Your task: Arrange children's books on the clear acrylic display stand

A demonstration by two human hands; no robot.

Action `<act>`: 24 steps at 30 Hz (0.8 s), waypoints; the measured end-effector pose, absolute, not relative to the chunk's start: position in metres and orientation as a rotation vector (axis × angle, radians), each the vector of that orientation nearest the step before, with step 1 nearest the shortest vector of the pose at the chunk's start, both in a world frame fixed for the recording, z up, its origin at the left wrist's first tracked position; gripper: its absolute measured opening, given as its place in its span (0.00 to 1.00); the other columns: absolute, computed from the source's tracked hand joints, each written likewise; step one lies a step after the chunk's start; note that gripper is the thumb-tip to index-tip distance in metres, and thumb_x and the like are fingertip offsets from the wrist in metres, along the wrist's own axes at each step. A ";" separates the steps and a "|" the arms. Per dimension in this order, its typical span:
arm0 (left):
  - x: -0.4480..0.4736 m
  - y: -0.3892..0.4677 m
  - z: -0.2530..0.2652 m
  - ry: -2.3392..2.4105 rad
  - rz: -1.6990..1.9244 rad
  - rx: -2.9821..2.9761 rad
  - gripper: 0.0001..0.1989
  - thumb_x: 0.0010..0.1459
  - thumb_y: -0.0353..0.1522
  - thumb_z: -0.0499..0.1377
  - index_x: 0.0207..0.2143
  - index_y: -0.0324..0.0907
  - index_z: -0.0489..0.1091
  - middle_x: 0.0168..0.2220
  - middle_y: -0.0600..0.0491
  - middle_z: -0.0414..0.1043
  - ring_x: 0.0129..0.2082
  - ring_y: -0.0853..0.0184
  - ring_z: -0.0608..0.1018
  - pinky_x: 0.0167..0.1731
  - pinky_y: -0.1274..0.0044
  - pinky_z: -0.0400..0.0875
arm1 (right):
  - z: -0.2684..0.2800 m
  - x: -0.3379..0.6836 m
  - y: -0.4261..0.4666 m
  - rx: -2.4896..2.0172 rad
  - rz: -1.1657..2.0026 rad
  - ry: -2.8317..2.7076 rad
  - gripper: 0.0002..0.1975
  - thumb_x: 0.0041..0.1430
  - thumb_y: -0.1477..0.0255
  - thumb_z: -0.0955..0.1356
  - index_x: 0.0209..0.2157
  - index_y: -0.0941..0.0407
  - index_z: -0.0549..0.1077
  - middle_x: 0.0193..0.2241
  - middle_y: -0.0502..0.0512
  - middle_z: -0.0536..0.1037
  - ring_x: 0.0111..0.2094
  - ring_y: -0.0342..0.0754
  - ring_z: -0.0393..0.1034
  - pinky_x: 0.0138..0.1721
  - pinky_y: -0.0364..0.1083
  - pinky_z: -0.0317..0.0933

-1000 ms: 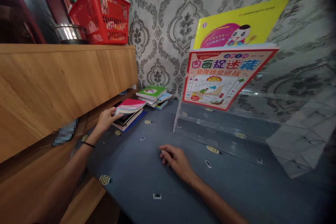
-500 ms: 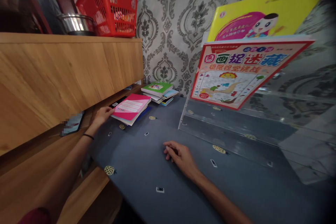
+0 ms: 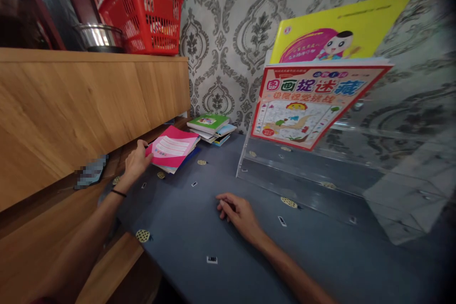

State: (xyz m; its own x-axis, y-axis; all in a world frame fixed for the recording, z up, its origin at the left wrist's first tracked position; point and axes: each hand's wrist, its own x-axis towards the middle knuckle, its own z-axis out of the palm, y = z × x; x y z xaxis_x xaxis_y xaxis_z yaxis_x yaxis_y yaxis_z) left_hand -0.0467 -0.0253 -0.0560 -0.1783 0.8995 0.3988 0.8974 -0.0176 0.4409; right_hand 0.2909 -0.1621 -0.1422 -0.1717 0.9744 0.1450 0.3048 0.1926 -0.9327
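Observation:
My left hand (image 3: 138,162) is closed on the left edge of a pink book (image 3: 170,148), thumb on its cover and fingers over the far side. The book tops a small pile; a blue book (image 3: 188,159) shows under its right edge. My right hand (image 3: 239,214) rests on the grey-blue tabletop with its fingers loosely curled in, nothing visible in them. Beyond the pink book lies a second pile of books, topped by a green one (image 3: 208,123).
A clear acrylic rack (image 3: 242,164) at the right holds a red-bordered picture book (image 3: 295,126) and a yellow book (image 3: 370,26). At the left stands a wooden cabinet (image 3: 89,104) bearing a red basket (image 3: 142,19) and a metal bowl (image 3: 101,37). Below it lies a phone-like object (image 3: 91,171).
My left hand has closed further round the pink book's edge, and the black barcoded item beside it is now hidden. The right hand keeps its place; the whole view has shifted slightly.

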 end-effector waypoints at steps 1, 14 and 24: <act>-0.042 -0.031 -0.054 2.078 1.043 2.012 0.22 0.52 0.38 0.58 0.51 0.45 0.66 0.33 0.49 0.78 0.32 0.57 0.79 0.30 0.72 0.67 | -0.142 0.291 -0.163 -1.246 1.000 -1.648 0.16 0.62 0.64 0.62 0.43 0.57 0.75 0.28 0.54 0.78 0.26 0.46 0.74 0.28 0.45 0.67; 0.072 -0.195 -0.005 0.843 0.817 2.125 0.13 0.62 0.41 0.57 0.38 0.45 0.78 0.34 0.52 0.81 0.35 0.61 0.81 0.38 0.73 0.73 | -0.144 0.296 -0.177 -1.102 0.335 -1.782 0.19 0.63 0.65 0.67 0.55 0.49 0.73 0.57 0.62 0.74 0.58 0.60 0.68 0.58 0.62 0.62; 0.080 -0.193 0.046 0.507 1.157 1.468 0.13 0.63 0.36 0.57 0.49 0.43 0.73 0.50 0.49 0.79 0.54 0.53 0.78 0.53 0.62 0.73 | -0.090 0.312 -0.204 -1.103 0.968 -1.187 0.23 0.48 0.47 0.73 0.28 0.54 0.76 0.24 0.54 0.78 0.25 0.49 0.72 0.29 0.48 0.70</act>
State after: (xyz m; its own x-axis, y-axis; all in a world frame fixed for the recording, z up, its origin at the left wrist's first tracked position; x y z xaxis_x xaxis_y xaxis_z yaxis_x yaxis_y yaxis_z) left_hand 0.0796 -0.1926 0.0463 0.4224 0.8271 0.3708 -0.2887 -0.2650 0.9200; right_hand 0.3120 -0.2040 -0.0903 0.1366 0.9693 0.2045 -0.0052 0.2072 -0.9783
